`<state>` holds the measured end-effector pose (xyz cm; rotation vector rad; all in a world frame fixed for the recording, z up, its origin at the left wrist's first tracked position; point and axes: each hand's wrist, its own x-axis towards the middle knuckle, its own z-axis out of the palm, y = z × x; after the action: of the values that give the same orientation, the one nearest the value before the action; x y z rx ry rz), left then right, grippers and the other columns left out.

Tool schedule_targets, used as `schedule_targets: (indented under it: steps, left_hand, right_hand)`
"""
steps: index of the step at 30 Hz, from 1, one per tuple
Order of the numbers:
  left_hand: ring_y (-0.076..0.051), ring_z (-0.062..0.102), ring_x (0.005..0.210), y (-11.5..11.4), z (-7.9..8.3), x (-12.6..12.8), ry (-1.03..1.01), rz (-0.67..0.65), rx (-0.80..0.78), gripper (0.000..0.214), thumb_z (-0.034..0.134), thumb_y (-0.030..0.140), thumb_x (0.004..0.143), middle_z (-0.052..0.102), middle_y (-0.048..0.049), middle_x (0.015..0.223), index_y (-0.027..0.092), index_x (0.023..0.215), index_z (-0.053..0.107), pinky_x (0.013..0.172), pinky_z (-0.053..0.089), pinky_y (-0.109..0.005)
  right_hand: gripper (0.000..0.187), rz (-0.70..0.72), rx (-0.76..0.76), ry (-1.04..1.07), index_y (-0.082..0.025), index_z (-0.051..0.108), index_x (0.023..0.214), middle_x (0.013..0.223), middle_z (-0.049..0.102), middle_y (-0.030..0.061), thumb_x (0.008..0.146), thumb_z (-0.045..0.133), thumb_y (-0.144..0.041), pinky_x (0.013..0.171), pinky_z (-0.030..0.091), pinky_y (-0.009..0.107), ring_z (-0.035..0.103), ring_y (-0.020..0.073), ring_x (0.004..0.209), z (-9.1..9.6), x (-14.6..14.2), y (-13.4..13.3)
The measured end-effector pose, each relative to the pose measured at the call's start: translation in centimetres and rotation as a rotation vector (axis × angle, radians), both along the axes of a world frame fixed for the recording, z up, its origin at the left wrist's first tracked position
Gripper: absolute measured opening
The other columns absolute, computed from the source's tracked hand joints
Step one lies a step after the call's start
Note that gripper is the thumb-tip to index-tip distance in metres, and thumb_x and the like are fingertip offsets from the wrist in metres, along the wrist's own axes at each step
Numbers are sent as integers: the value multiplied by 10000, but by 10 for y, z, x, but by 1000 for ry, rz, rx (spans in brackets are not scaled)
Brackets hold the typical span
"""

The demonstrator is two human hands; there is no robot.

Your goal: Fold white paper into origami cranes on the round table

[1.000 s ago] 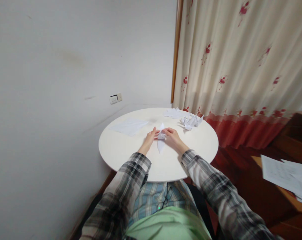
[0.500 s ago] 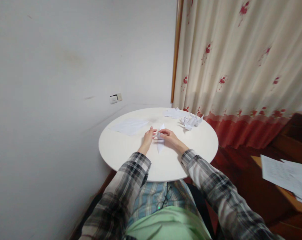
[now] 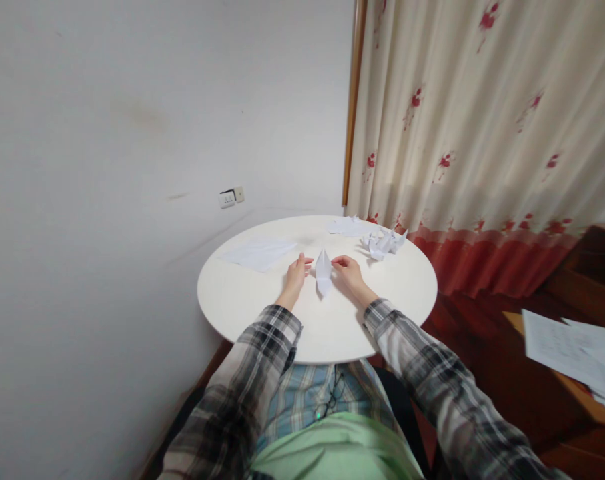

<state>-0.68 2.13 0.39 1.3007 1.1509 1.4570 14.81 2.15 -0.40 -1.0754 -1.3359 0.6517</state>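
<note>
A narrow folded white paper piece [image 3: 323, 272] lies flat on the round white table [image 3: 262, 313], pointed at both ends. My left hand [image 3: 296, 272] rests on the table just left of it, fingers stretched toward its edge. My right hand [image 3: 347, 271] rests just right of it, fingertips at its upper edge, fingers lightly curled. Neither hand grips the paper. Both arms wear plaid sleeves.
A flat white sheet [image 3: 258, 253] lies at the table's left back. Folded paper cranes [image 3: 383, 243] and more paper [image 3: 346, 227] sit at the back right. A flowered curtain [image 3: 482, 133] hangs behind. Loose papers [image 3: 572, 350] lie on a wooden surface at right.
The paper piece was held up between both hands' fingers; now it lies flat on the table and the hands have drawn apart to either side of it.
</note>
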Motion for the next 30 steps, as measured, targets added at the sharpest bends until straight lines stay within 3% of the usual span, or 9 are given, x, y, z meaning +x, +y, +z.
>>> schedule_targets:
  steps: [10,15,19,24,30]
  left_hand:
    - [-217,562,892,-5,7,4,2,-130,57,573,422,645,708,634,-136,975,123,835,622,737,419,-312]
    - [-220,562,905,-5,8,4,-14,-135,48,595,392,652,714,634,-137,977,119,827,629,749,423,-316]
    - [-212,561,888,-5,7,4,-16,-135,59,528,470,612,696,638,-120,950,126,820,634,732,424,-302]
    - [-171,566,752,-1,0,6,-18,-191,100,389,685,433,568,645,-74,802,121,793,627,701,426,-287]
    - [-135,545,651,7,-7,4,4,-186,126,236,677,317,574,631,-43,689,123,698,626,658,423,-267]
  right_hand:
    - [340,204,10,131,-167,611,733,762,624,40,722,493,-485,696,403,272,545,145,730,12,-3,-11]
    - [268,296,41,68,-166,619,771,775,622,15,623,642,-389,727,399,275,533,135,722,10,-7,-12]
    - [174,190,5,26,-153,609,682,699,608,8,586,653,-292,693,399,275,517,123,651,6,-7,-8]
    - [117,90,-31,21,-154,589,621,629,593,-4,570,636,-248,647,398,260,508,115,600,2,-3,-1]
    - [115,87,-62,-15,-150,598,630,624,606,3,587,613,-256,621,401,250,517,118,586,-2,-1,1]
